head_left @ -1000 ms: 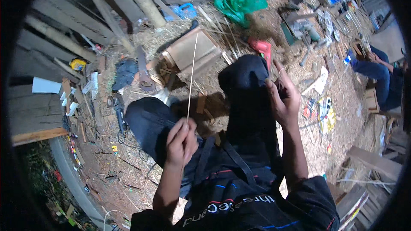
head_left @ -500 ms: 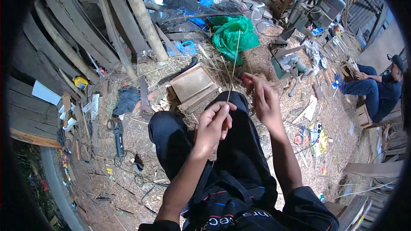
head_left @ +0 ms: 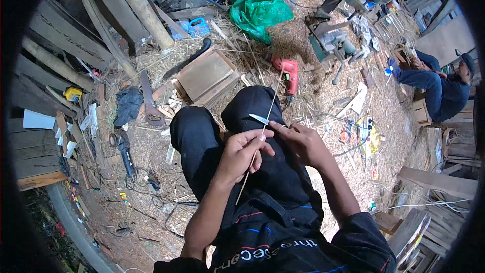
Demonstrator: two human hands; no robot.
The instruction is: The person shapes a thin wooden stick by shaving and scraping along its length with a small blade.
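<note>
Right fingers (head_left: 286, 130) moved inward, gripping knife (head_left: 259, 119) | stick (head_left: 273, 103) pinched between left fingers (head_left: 255, 144)

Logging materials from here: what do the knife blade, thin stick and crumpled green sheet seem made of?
Knife blade: probably steel, smooth; it shines pale silver.
Thin stick: bamboo or wood, likely bare; pale tan, too slim to show grain.
Green sheet: likely thin plastic, glossy; sharp creases catch bright highlights.
</note>
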